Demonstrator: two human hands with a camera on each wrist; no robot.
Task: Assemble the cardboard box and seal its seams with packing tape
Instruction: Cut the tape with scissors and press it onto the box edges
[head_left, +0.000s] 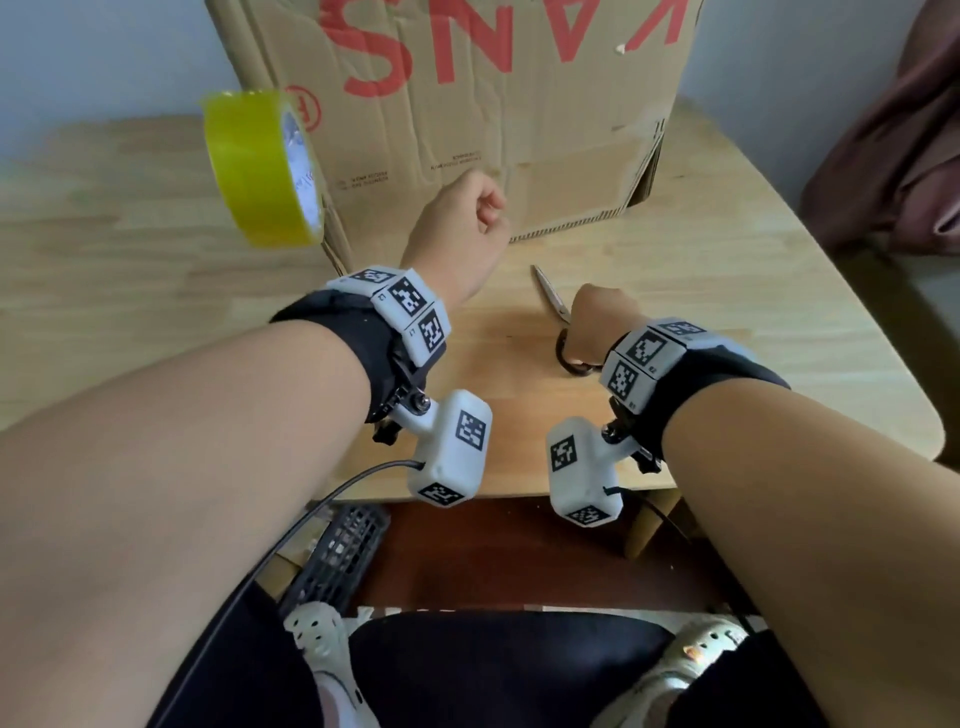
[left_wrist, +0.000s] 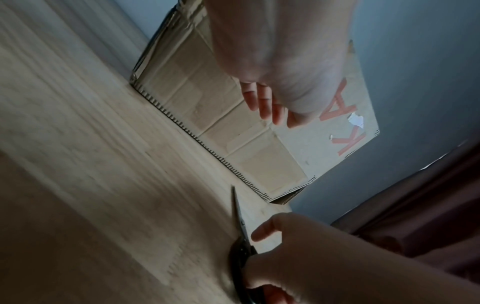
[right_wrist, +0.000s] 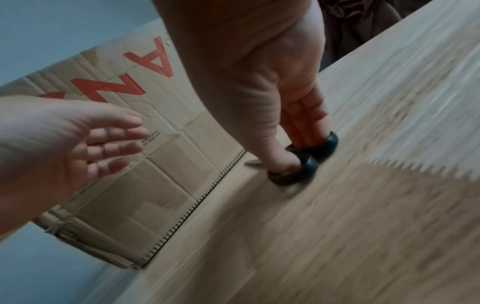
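A big cardboard box (head_left: 467, 130) with red letters stands on the wooden table (head_left: 156, 234). A yellow tape roll (head_left: 254, 166) hangs at the box's left edge, above the table top; I cannot see what holds it up. My left hand (head_left: 467, 218) hovers just in front of the box's lower front face (right_wrist: 145, 185), fingers relaxed and holding nothing (right_wrist: 103, 144). My right hand (head_left: 597, 322) grips the dark handles of the scissors (right_wrist: 309, 164), with thumb and fingers through the loops. The blades (head_left: 550, 296) lie shut on the table and point toward the box.
Dark reddish fabric (head_left: 893, 156) lies off the table's right edge. A black crate (head_left: 337, 561) sits on the floor under the near edge, beside my feet. A pale blue wall stands behind the box. Bare wood shows to the left and right of my hands.
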